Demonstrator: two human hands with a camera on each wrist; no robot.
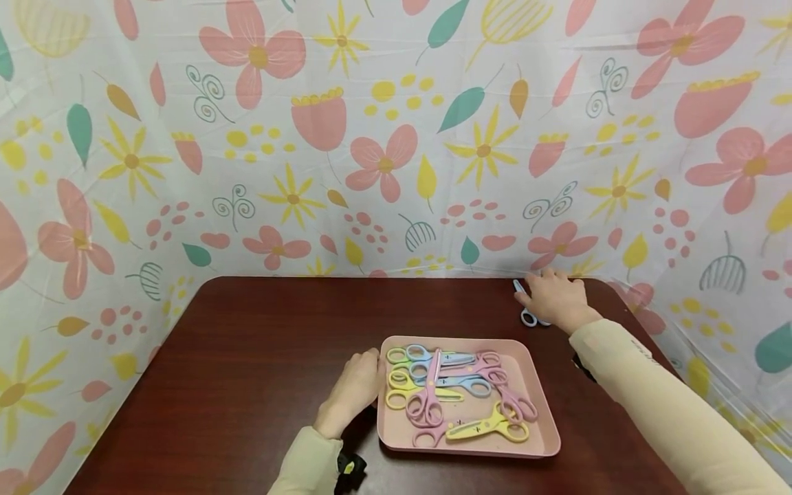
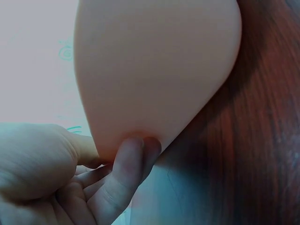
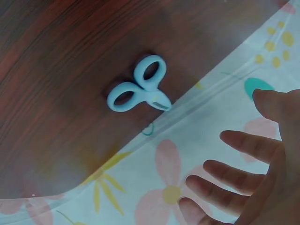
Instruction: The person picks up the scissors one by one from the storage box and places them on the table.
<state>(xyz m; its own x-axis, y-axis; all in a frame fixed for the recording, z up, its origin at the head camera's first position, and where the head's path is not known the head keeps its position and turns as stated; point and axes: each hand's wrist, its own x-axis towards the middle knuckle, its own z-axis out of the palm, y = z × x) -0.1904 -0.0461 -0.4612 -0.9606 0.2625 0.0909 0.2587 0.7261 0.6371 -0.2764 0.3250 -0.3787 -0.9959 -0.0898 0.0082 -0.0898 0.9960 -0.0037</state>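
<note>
Plainly, the blue scissors (image 3: 148, 96) lie on the worktop (image 1: 278, 344), close to its far edge and toward the right corner. They are pale blue and smooth, with two rounded oval loops spread apart and meeting at a short neck. In the right wrist view the blades are so foreshortened that they show as a stub with a thin grey sliver; in the head view one slim blue end shows beyond the fingers. The right hand (image 1: 557, 297) is over them, hiding their middle from the head camera, yet seen from the wrist its fingers are clear of them; its grip is wide, fingers parted and slightly bent, holding nothing. Nearer the person is the tray (image 1: 522, 368), pink and shallow with rounded corners. In it lies a pile (image 1: 436, 381) of overlapping scissors in pink, yellow, blue and green, a yellow pair (image 1: 471, 430) toward the near side. The left hand (image 1: 355, 381) pinches the tray's left side, its grip narrow on the wall. Pale sleeves (image 1: 668, 405) cover both arms. Behind the worktop hangs a white cloth (image 1: 383, 69) printed with flowers and leaves.
</note>
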